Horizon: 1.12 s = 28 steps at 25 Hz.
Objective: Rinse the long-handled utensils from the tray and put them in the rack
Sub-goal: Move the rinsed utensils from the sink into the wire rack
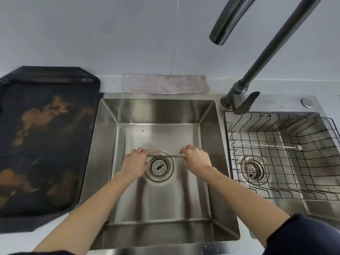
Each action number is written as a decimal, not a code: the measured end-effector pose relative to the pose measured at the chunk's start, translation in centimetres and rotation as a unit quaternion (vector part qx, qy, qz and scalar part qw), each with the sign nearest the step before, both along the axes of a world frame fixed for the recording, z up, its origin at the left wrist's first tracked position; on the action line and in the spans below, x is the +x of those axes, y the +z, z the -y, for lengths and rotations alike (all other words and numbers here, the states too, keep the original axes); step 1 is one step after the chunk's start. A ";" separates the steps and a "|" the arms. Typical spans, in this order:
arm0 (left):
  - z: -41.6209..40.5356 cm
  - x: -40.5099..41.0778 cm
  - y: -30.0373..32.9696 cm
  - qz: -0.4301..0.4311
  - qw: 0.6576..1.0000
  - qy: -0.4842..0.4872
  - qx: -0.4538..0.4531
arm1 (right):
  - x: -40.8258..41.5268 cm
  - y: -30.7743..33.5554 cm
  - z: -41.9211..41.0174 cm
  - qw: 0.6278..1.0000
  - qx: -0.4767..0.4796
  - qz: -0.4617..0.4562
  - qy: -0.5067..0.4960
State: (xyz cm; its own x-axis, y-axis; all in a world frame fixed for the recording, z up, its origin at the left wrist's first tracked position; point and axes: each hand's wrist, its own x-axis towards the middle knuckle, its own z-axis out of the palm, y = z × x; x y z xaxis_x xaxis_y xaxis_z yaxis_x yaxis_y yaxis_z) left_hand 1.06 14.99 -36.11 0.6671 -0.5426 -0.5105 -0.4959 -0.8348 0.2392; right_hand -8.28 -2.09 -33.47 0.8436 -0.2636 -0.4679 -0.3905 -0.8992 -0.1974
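A thin twisted metal bar spoon (163, 156) is held level over the drain (159, 166) of the left sink basin (207, 137). My left hand (135, 161) grips its left end and my right hand (196, 159) pinches its right end. Both ends are hidden inside my fingers. A second long twisted spoon (270, 146) lies flat in the wire rack (294, 181), which sits in the right basin. The dark tray (46, 140) on the left counter shows only brown stains, with no utensils visible on it.
The faucet spout (222, 32) hangs high above the left basin, with no water visible; its lever (246, 103) is at the base between the basins. A folded pinkish cloth (165, 83) lies behind the sink against the wall.
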 end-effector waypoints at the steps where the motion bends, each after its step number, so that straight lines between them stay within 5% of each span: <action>1: -0.1 0.2 -0.7 -0.006 1.000 0.003 0.001 | 0.4 -0.7 -0.2 1.000 0.001 -0.013 0.005; 10: 0.7 2.2 -5.9 -0.018 1.000 0.016 -0.012 | 2.9 -6.9 -0.3 0.997 -0.020 -0.068 0.013; 28: 1.7 2.7 -5.8 0.036 0.999 -0.039 -0.007 | 2.9 -8.2 0.0 0.996 -0.067 0.009 0.049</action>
State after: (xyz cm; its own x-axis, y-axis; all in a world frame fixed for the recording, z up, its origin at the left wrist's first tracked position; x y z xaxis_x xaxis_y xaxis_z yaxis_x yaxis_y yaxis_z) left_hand 3.77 13.34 -41.86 0.6570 -0.6012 -0.4549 -0.5754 -0.7897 0.2126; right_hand -5.37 -2.13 -41.70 0.8763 -0.2390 -0.4183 -0.2972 -0.9516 -0.0788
